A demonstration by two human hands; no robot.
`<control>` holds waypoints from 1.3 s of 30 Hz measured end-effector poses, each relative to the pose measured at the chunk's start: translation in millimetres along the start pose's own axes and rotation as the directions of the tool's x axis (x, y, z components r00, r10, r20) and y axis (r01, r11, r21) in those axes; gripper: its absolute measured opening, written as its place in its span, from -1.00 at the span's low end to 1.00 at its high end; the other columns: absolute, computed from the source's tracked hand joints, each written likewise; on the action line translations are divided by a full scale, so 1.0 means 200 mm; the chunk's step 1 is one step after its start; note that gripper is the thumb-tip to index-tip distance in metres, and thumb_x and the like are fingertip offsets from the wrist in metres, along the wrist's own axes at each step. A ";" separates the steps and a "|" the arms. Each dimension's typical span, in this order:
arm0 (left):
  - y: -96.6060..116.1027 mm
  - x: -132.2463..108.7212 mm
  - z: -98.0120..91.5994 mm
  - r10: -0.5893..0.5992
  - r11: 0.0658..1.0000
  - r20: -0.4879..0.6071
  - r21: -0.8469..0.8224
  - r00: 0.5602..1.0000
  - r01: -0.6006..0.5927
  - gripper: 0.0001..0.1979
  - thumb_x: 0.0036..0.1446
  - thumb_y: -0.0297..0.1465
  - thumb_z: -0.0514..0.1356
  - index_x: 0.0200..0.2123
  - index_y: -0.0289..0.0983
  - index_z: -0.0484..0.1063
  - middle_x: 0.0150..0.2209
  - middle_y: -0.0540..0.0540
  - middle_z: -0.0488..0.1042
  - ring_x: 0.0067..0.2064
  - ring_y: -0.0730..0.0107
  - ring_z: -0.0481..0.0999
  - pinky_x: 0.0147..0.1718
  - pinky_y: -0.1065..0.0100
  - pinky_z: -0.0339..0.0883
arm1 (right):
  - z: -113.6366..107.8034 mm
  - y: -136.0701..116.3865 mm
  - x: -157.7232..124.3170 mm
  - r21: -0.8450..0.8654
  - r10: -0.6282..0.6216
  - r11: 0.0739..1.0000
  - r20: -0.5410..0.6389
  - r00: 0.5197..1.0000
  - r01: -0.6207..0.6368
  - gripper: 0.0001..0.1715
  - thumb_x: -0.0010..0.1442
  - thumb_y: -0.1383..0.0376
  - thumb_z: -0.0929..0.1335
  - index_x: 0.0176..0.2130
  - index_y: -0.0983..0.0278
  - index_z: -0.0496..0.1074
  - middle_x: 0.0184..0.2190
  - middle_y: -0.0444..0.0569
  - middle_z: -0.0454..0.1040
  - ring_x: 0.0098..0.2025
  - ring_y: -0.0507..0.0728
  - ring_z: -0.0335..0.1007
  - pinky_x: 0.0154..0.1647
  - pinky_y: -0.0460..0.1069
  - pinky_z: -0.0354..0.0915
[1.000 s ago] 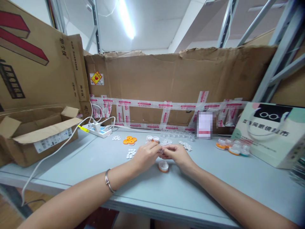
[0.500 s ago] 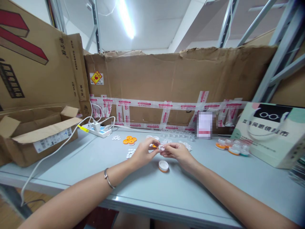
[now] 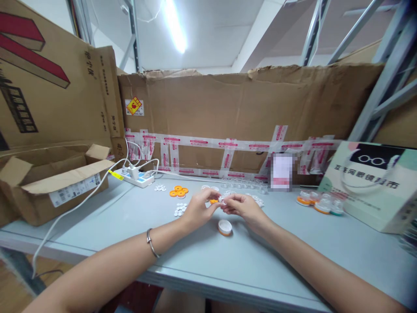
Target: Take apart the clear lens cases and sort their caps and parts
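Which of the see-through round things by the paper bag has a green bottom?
The rightmost clear piece: its base is bluish green, while the bases showing on the others are orange.

Free room at the bench's (image 3: 211,256) front edge, between the forearms (image 3: 119,258).
Beyond stands a white-orange cup (image 3: 224,228); cardboard (image 3: 228,104) blocks the back edge, a paper bag (image 3: 365,202) the right.

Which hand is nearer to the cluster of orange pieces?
Left. The left hand is to the right of the orange cluster; the right hand is farther right, past the left one.
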State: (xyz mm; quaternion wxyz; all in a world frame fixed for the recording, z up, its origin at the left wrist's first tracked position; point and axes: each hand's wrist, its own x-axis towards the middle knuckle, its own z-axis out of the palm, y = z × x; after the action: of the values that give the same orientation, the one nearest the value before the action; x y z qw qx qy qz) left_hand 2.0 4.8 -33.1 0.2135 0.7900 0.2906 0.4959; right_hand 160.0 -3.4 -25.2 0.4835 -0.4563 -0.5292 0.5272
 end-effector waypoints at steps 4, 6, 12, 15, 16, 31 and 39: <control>-0.01 0.00 0.01 0.059 0.995 -0.015 0.076 0.998 -0.058 -0.86 0.03 -0.47 0.14 -0.28 -0.30 0.34 -0.29 -0.09 0.45 -0.26 0.41 0.43 -0.21 0.33 0.33 | 0.00 -0.01 0.00 -0.015 0.040 0.999 -0.032 0.999 -0.040 -0.91 -0.17 0.32 0.38 -0.59 0.32 0.40 -0.65 -0.09 0.45 -0.58 -0.03 0.35 -0.48 -0.12 0.29; -0.02 0.00 0.01 0.074 0.993 -0.018 0.093 0.997 -0.072 -0.87 0.02 -0.45 0.15 -0.29 -0.30 0.34 -0.30 -0.09 0.45 -0.27 0.41 0.43 -0.22 0.34 0.33 | 0.00 -0.01 0.00 -0.016 0.054 0.998 -0.034 0.998 -0.055 -0.92 -0.16 0.33 0.37 -0.60 0.31 0.38 -0.66 -0.11 0.43 -0.60 -0.04 0.32 -0.51 -0.13 0.27; -0.02 0.00 0.01 0.136 0.976 0.008 0.173 0.991 -0.136 -0.89 0.02 -0.44 0.16 -0.32 -0.29 0.33 -0.33 -0.06 0.44 -0.28 0.42 0.42 -0.26 0.37 0.30 | -0.02 0.01 0.00 -0.213 -0.127 0.970 -0.039 0.991 0.116 -0.87 -0.14 0.27 0.35 -0.58 0.30 0.35 -0.67 -0.13 0.41 -0.59 0.00 0.31 -0.49 -0.09 0.24; -0.01 0.00 0.00 0.161 0.969 -0.004 0.189 0.987 -0.158 -0.88 0.00 -0.44 0.18 -0.34 -0.29 0.32 -0.36 -0.05 0.44 -0.28 0.42 0.41 -0.26 0.38 0.29 | -0.08 0.03 0.04 -0.370 -0.315 0.890 -0.074 0.946 0.267 -0.87 -0.11 0.25 0.34 -0.55 0.29 0.35 -0.66 -0.14 0.40 -0.55 0.04 0.32 -0.48 -0.07 0.22; -0.01 0.00 0.00 0.166 0.969 -0.002 0.187 0.986 -0.163 -0.88 -0.01 -0.43 0.19 -0.35 -0.29 0.32 -0.36 -0.05 0.43 -0.29 0.42 0.41 -0.26 0.39 0.29 | -0.11 0.04 0.06 -0.386 -0.331 0.882 -0.104 0.938 0.268 -0.85 -0.10 0.23 0.33 -0.54 0.29 0.35 -0.65 -0.13 0.40 -0.54 0.05 0.32 -0.48 -0.06 0.22; -0.01 0.01 -0.03 -0.028 0.999 0.028 0.043 0.999 0.027 -0.88 0.01 -0.45 0.17 -0.33 -0.31 0.32 -0.31 -0.07 0.43 -0.26 0.41 0.43 -0.22 0.35 0.31 | -0.31 0.14 0.23 -0.784 -0.413 0.611 -0.193 0.890 0.113 -0.84 -0.12 0.29 0.31 -0.53 0.29 0.47 -0.55 -0.04 0.49 -0.44 0.13 0.38 -0.41 -0.04 0.20; -0.02 0.01 -0.02 -0.172 0.961 0.114 -0.199 0.978 0.192 -0.83 0.03 -0.38 0.15 -0.29 -0.34 0.31 -0.29 -0.13 0.45 -0.25 0.38 0.46 -0.22 0.32 0.34 | -0.30 0.12 0.21 -0.798 -0.427 0.589 -0.171 0.888 0.129 -0.72 -0.04 0.22 0.26 -0.41 0.30 0.49 -0.47 -0.02 0.51 -0.41 0.13 0.37 -0.37 -0.04 0.22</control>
State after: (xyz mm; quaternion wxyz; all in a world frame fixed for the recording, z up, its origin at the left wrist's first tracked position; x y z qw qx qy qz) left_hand -1.6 9.1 -33.4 0.3540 0.7559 0.2977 0.4634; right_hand 213.8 46.3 -49.5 0.4054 -0.6122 -0.6743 0.0790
